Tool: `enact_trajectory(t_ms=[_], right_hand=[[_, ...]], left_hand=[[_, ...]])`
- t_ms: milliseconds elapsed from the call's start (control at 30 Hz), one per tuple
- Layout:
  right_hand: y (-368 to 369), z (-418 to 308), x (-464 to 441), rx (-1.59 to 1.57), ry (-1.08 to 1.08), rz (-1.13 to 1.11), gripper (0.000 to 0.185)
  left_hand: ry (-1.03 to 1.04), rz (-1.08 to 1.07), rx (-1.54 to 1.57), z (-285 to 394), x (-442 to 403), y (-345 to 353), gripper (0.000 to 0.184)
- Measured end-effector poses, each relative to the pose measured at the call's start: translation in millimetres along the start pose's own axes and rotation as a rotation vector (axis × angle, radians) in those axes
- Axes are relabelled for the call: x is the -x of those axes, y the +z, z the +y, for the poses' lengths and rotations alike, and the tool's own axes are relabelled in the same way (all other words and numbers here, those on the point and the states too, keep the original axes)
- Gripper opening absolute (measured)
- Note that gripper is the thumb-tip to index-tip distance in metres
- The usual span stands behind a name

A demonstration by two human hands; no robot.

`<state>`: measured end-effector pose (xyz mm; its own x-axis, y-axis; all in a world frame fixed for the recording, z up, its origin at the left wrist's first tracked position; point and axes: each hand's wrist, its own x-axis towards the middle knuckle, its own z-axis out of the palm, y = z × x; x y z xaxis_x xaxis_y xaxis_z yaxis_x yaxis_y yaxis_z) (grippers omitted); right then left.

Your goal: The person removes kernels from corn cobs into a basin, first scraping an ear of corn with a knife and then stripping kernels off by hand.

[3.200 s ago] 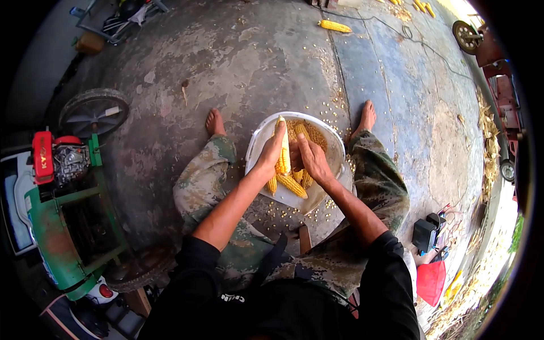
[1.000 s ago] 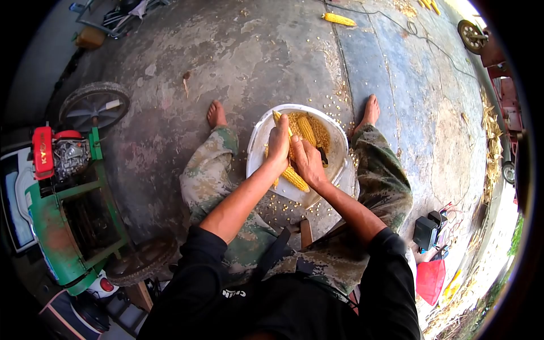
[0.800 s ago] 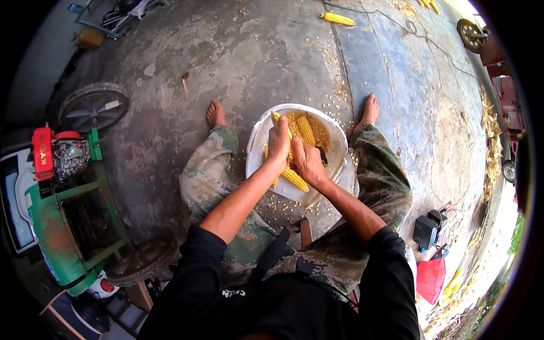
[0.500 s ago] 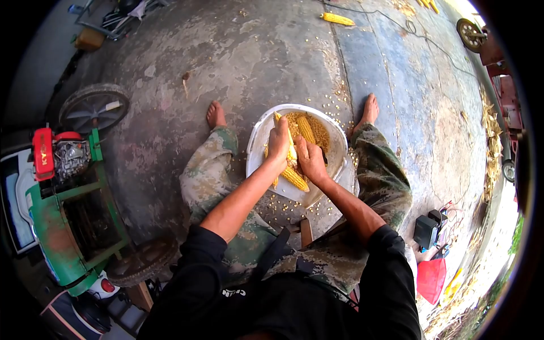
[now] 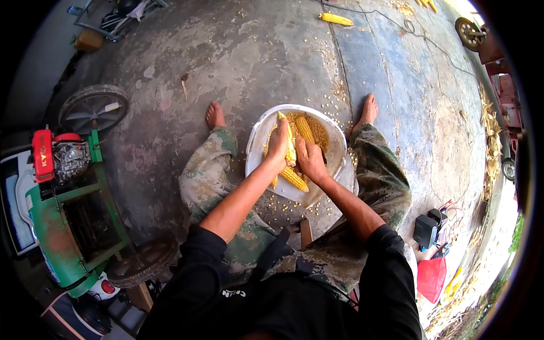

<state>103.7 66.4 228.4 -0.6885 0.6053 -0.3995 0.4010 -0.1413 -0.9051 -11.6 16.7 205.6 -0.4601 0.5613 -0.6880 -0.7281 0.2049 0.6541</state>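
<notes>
A: Your left hand [image 5: 277, 146] is gripping?
B: Yep, corn cob [image 5: 291, 152], over the basin [image 5: 339, 146]. Your right hand [image 5: 311, 161] eased back, exposing the cob's worked side; can't tell if it's holding anything.

The floor [image 5: 170, 56] is worn grey concrete, patchy and cracked, bluish towards the right. A white basin [image 5: 338, 148] stands on it near the middle, with loose kernels [image 5: 331, 105] scattered around. A yellow cob [image 5: 335, 18] lies at the far side, beside a dark cord [image 5: 409, 26]. A green machine [image 5: 59, 246] stands left; at right are a black box [image 5: 424, 231], a red bag [image 5: 431, 279] and dry husks [image 5: 489, 150].
</notes>
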Motion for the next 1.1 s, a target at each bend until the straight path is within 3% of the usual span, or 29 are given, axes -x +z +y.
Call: enact_trajectory(t_ms=[167, 233, 400, 467, 500, 567, 667, 700, 733, 800, 867, 1100], right_hand=[[-3.2, -2.0, -5.4, 0.014, -0.050, 0.103, 0.045], [-9.6, -2.4, -9.6, -0.138, 0.012, 0.082, 0.036], [-21.0, 13.6, -20.1, -0.030, -0.045, 0.031, 0.035], [-21.3, 29.2, -29.3, 0.478, -0.590, 0.259, 0.034], [-23.9, 20.2, -27.0, 0.479, -0.594, 0.259, 0.034], [-31.3, -8.4, -17.7, 0.147, -0.124, 0.015, 0.037], [-36.3, 10.8, -28.8, -0.040, 0.001, -0.016, 0.043], [-33.1, 2.2, -25.5, -0.342, 0.078, -0.064, 0.047], [-34.9, -4.0, -24.6, -0.342, 0.077, -0.056, 0.047], [-39.5, -15.1, -21.5, -0.441, 0.123, -0.151, 0.044], [-41.0, -24.0, -18.2, -0.459, 0.142, -0.152, 0.042], [-35.4, -3.6, -20.7, -0.577, 0.171, -0.162, 0.039]], left_hand=[[-0.040, -0.055, 0.071, 3.9, -1.8, -1.6, 0.051], [-0.065, -0.083, 0.083, 7.0, -1.8, -4.2, 0.051], [-0.041, -0.026, -0.057, 3.1, -7.0, -10.8, 0.057], [-0.074, -0.016, -0.072, 12.8, 4.5, -4.3, 0.058], [-0.105, -0.007, -0.087, 16.6, 9.4, -1.7, 0.060], [-0.097, -0.057, -0.076, 10.2, 5.3, -6.7, 0.061], [-0.136, -0.125, -0.084, 9.9, 1.5, -9.9, 0.053], [-0.105, -0.216, -0.095, 13.8, 5.5, -6.7, 0.047], [-0.074, -0.308, -0.106, 16.7, 9.9, -2.5, 0.041], [-0.007, -0.274, -0.128, 15.0, 22.6, 7.0, 0.033], [0.069, -0.406, -0.193, 16.0, 30.6, 8.4, 0.038], [0.134, -0.446, -0.256, -5.4, 19.4, -2.5, 0.052]])
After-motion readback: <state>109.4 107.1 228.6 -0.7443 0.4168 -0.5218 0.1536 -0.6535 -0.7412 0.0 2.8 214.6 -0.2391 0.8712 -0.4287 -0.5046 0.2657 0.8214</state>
